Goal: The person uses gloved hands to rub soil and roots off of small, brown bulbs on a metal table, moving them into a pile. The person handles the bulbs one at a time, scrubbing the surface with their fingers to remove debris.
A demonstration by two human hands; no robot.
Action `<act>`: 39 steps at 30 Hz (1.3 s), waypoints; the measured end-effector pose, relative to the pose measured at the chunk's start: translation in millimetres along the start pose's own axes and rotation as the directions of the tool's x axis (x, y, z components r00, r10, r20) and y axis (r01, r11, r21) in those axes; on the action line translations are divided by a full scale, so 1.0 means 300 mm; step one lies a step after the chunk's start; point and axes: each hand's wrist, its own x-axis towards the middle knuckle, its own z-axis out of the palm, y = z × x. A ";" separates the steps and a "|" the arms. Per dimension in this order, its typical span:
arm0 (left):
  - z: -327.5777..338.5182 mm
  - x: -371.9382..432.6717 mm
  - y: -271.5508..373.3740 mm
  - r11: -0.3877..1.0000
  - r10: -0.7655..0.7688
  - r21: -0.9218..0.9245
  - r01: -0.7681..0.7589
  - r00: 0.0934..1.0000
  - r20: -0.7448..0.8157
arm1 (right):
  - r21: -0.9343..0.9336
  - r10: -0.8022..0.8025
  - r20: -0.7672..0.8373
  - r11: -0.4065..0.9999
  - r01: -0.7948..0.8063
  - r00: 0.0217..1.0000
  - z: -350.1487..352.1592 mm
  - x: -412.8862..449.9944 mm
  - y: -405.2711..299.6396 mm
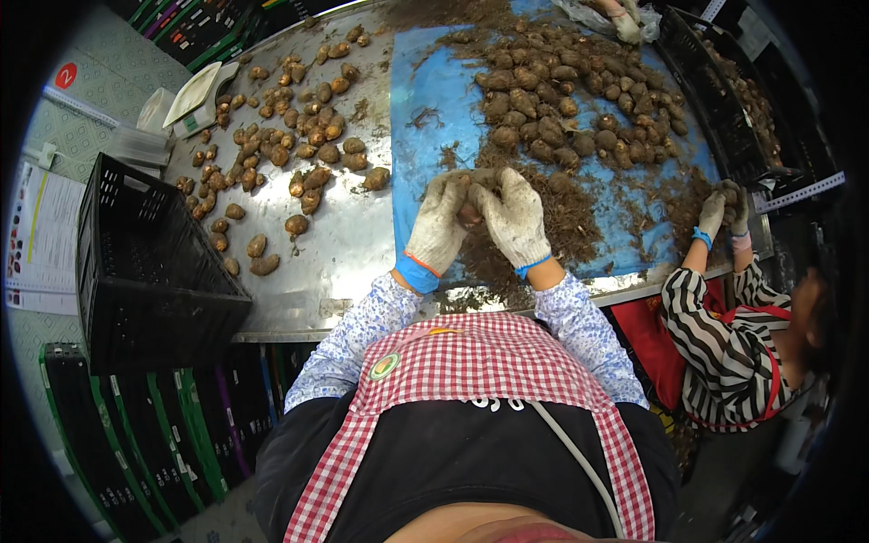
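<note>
Both of my hands wear dirty white knit gloves and meet above the blue sheet [424,102] near the table's front edge. Between the fingers of my left hand [436,220] and my right hand [514,220] is a brown taro corm [470,215], mostly covered by the gloves. Loose root fibres and soil [560,217] lie under and beside my right hand. Beyond them is a large heap of hairy taro corms [536,95]. To my left, cleaner corms [316,125] are scattered over the bare metal tabletop [353,244].
A black plastic crate [163,292] stands at the left table edge, near a scale [197,98]. A filled black crate [730,95] borders the right side. A co-worker's gloved hands [721,207] hold a corm at right; another person's gloved hand [626,26] is at the far edge.
</note>
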 end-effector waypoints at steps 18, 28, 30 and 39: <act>0.001 -0.033 0.034 0.945 -0.273 -0.195 0.261 0.961 -0.038 | -0.402 -0.021 0.416 0.892 0.204 0.909 -0.057 0.042 0.087; 0.006 -0.011 0.029 0.971 -0.152 0.148 0.188 0.962 -0.225 | -0.310 0.169 0.546 0.951 0.010 0.821 -0.103 0.073 0.009; -0.062 -0.011 -0.035 0.896 0.005 0.433 0.104 0.970 -0.243 | -0.277 0.078 0.612 0.953 0.121 0.787 -0.086 0.064 0.006; -0.055 0.025 0.056 0.866 -0.312 -0.445 0.227 0.942 -0.126 | 0.042 0.229 0.384 0.963 -0.265 0.895 -0.104 0.028 0.031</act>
